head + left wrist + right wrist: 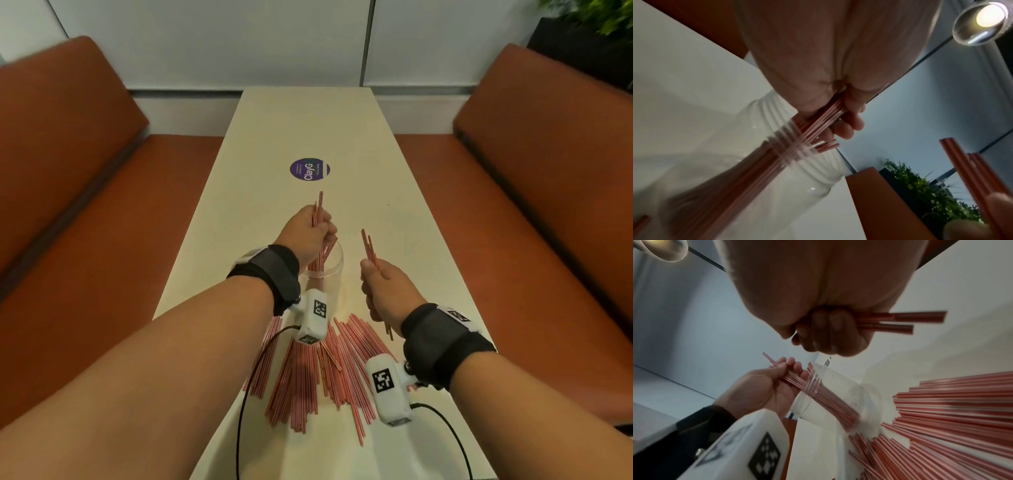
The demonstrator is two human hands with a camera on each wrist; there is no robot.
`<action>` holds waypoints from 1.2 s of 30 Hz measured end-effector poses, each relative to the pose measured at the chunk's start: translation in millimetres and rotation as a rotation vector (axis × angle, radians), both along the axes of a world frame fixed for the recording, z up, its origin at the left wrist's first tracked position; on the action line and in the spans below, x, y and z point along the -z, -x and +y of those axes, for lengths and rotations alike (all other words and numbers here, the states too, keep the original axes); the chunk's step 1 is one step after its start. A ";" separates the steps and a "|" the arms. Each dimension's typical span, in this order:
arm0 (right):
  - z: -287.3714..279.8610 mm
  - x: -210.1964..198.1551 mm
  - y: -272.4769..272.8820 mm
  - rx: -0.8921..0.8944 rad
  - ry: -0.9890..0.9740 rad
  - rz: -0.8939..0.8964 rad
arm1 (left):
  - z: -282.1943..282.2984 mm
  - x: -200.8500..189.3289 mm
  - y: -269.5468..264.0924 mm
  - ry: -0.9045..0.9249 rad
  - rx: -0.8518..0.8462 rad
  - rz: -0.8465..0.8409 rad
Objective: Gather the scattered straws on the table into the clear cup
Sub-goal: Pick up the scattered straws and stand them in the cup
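A clear cup (334, 265) stands on the white table (308, 123), with red-and-white straws leaning inside it. My left hand (308, 229) hovers over the cup's mouth and grips a bundle of straws (318, 212) whose lower ends reach into the cup (797, 154). My right hand (383, 287), just right of the cup, grips a few straws (369, 248) upright, apart from the cup. A big heap of loose straws (318, 373) lies on the table near me, partly hidden by my wrists. In the right wrist view the cup (830, 395) stands beside the heap (953, 418).
A round purple sticker (309, 169) sits on the table beyond the cup. Orange bench seats (85, 192) flank the table on both sides. A green plant (596, 17) stands at the far right. Black cables run from my wrist cameras.
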State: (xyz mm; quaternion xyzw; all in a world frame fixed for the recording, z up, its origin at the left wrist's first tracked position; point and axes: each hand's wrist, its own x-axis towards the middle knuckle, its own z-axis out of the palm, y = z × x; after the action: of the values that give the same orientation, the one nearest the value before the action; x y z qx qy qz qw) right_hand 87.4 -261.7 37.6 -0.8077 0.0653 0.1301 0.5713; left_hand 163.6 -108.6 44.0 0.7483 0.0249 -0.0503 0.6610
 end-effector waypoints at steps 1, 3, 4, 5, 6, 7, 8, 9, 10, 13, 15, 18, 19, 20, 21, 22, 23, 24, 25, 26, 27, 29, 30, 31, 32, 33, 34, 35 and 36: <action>-0.3 -0.4 0.3 -0.003 -0.022 0.003 | 0.5 2.9 -0.3 -0.027 0.003 0.014; -0.2 -0.2 0.3 -0.001 -0.067 0.014 | 2.6 4.2 -1.5 -0.063 0.004 0.018; 0.2 0.7 0.1 0.001 -0.091 0.023 | 4.4 3.2 -1.9 -0.080 0.009 0.013; 0.9 1.4 -0.3 0.002 -0.119 0.034 | 5.8 0.8 -1.8 -0.095 0.020 0.009; 1.8 1.8 -0.7 0.003 -0.150 0.045 | 7.3 -1.0 -2.0 -0.105 0.036 0.003; 2.7 2.0 -0.8 0.004 -0.180 0.055 | 8.4 -3.7 -1.3 -0.120 0.055 0.005; 3.6 2.2 -0.9 0.004 -0.208 0.064 | 9.9 -5.7 -1.5 -0.133 0.072 0.010; 4.5 2.3 -0.7 0.001 -0.231 0.070 | 11.2 -8.5 -0.7 -0.154 0.087 0.016; 5.6 2.0 -0.2 -0.004 -0.250 0.077 | 13.0 -10.2 -1.0 -0.183 0.095 0.015; 7.7 -2.2 -1.6 -0.010 -0.305 0.075 | 16.2 -25.0 6.8 -0.247 -0.042 -0.153; 9.2 -12.7 -7.7 -0.002 -0.396 0.046 | 12.3 -33.4 25.5 -0.085 -0.208 -0.257; 13.6 -42.8 -24.2 0.002 -0.557 -0.045 | -0.6 -29.8 62.6 0.311 -0.266 0.042; 15.3 -53.3 -29.4 -0.012 -0.596 -0.094 | -3.2 -26.6 72.9 0.421 -0.198 0.219; 17.1 -62.3 -33.4 -0.034 -0.619 -0.146 | -4.1 -22.8 78.8 0.489 -0.105 0.367; 18.8 -68.9 -36.5 -0.056 -0.633 -0.190 | -3.6 -20.8 81.9 0.526 -0.007 0.466; 20.6 -73.1 -38.4 -0.078 -0.644 -0.221 | -1.3 -21.6 81.9 0.561 0.072 0.522; 22.6 -74.3 -39.0 -0.104 -0.651 -0.237 | 1.5 -24.8 80.1 0.601 0.126 0.540; 24.7 -72.6 -38.8 -0.130 -0.644 -0.244 | 4.1 -29.4 78.1 0.650 0.164 0.538; 27.4 -69.3 -37.6 -0.153 -0.633 -0.240 | 6.9 -33.8 76.2 0.704 0.202 0.530; 29.6 -64.5 -36.5 -0.167 -0.626 -0.230 | 9.2 -38.1 74.3 0.740 0.243 0.523; 31.4 -60.0 -35.1 -0.178 -0.633 -0.216 | 11.5 -40.5 72.3 0.742 0.291 0.518; 32.4 -53.5 -33.6 -0.181 -0.616 -0.208 | 16.4 -45.4 68.9 0.635 0.328 0.521; 32.4 -52.3 -33.0 -0.185 -0.576 -0.216 | 19.3 -50.0 66.6 0.526 0.289 0.480; 32.0 -50.6 -33.1 -0.191 -0.532 -0.225 | 22.9 -56.1 62.8 0.376 0.233 0.369; 32.5 -50.3 -31.8 -0.201 -0.494 -0.224 | 26.6 -65.6 60.0 0.190 0.186 0.190; 33.7 -48.8 -30.8 -0.216 -0.469 -0.214 | 30.4 -77.5 57.6 -0.016 0.166 -0.026; 35.6 -47.4 -30.2 -0.239 -0.440 -0.208 | 32.7 -90.1 55.2 -0.201 0.186 -0.210; 38.5 -46.0 -29.6 -0.265 -0.401 -0.205 | 34.2 -99.8 53.0 -0.344 0.243 -0.322; 41.9 -45.6 -29.1 -0.286 -0.359 -0.199 | 34.8 -106.3 51.7 -0.452 0.314 -0.360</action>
State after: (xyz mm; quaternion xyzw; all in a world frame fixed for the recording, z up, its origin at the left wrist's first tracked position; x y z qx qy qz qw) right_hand 116.6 -219.8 83.2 -0.7031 -0.1305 0.1388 0.6851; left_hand 111.9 -73.8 150.3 0.8676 -0.1977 -0.0117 0.4561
